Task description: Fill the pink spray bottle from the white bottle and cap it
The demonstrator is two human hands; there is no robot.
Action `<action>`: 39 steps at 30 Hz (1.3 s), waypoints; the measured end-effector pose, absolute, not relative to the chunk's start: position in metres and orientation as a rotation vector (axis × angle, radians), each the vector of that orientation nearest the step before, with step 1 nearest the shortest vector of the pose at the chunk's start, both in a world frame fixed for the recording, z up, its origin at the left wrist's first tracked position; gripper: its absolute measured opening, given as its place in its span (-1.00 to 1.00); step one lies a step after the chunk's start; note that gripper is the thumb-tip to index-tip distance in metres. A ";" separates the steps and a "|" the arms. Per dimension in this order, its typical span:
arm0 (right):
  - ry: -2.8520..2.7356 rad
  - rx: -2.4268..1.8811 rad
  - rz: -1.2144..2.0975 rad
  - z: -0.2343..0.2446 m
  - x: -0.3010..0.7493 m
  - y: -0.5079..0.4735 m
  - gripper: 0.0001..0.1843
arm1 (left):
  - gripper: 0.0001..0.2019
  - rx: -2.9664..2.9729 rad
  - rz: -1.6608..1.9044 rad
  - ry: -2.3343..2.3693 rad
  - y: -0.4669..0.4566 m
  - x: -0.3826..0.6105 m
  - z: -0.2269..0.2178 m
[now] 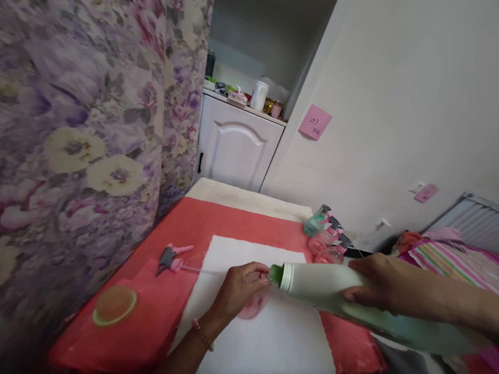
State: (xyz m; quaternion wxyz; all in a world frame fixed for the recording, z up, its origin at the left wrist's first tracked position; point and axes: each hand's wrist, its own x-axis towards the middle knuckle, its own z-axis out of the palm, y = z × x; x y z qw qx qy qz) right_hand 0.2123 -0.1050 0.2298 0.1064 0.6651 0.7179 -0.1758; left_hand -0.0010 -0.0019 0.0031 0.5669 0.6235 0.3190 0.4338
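Observation:
My left hand (240,294) is wrapped around the neck of a clear pink spray bottle (255,307) standing on a white cloth (292,342). In my right hand (374,282) is a large pale green bottle (315,280), tilted nearly level. Its uncapped spout (275,274) meets the pink bottle's mouth; whether liquid is flowing I cannot make out. The spray trigger head (171,260), grey and pink with a long tube, lies to the left. Nearer me on that side is a round, clear cap with a green rim (115,305).
Several spray bottles (326,240), green and pink, stand at the table's back right. A red cover (155,307) lies under the white cloth. A floral curtain (74,137) hangs close on the left. Behind are a white cabinet (240,139) and a wall; a bed is at right.

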 end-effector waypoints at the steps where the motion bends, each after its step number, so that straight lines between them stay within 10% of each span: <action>1: 2.120 1.956 -0.515 0.230 0.213 -0.105 -0.61 | -0.82 1.466 1.020 0.750 -0.002 -0.001 0.004; 39: 2.073 1.970 -0.471 0.230 0.213 -0.104 -0.57 | -0.82 1.475 1.028 0.738 0.000 0.000 -0.001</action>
